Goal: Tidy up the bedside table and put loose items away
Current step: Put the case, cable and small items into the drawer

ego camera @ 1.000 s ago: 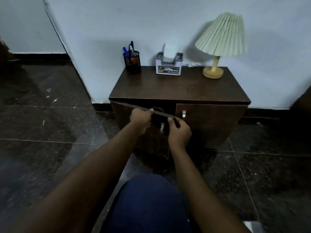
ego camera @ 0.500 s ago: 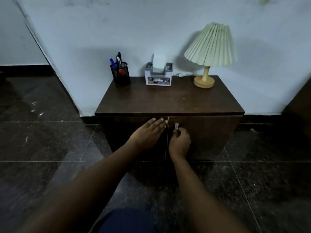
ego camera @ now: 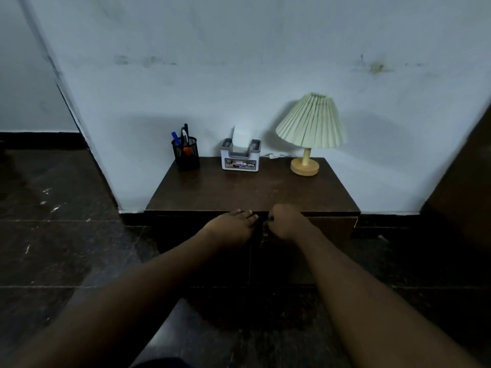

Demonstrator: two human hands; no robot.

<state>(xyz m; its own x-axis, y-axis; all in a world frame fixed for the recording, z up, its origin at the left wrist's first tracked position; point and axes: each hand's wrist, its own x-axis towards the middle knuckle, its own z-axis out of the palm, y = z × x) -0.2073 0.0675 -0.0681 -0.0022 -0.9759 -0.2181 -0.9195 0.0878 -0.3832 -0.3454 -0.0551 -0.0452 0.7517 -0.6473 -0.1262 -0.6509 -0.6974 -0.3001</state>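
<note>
A: Hands first?
B: Left hand (ego camera: 230, 224) is flat, fingers straight, lying against the top edge of the left door (ego camera: 175, 235). Right hand (ego camera: 285, 221) is just beside it with a small gap between, curled in a fist at the top of the right door (ego camera: 332, 229). The handle is hidden under it, so I can't tell if it grips anything.
A: Change from earlier?
B: A second ago the left door stood ajar with both hands on its top edge. Half a second ago it was shut. Both doors are shut now, and the left hand has the same flat pose. More wall (ego camera: 239, 62) shows now.
A: Table?
B: The table (ego camera: 252, 192) top starts right at the knuckles. At its far edge, the pen cup (ego camera: 186, 156) is beyond the left hand. The tissue box (ego camera: 240, 158) is beyond the gap. The lamp (ego camera: 310, 128) is beyond and right of the right hand. All three are upright, spots unchanged. Dark floor (ego camera: 66, 248) lies under the forearms.
</note>
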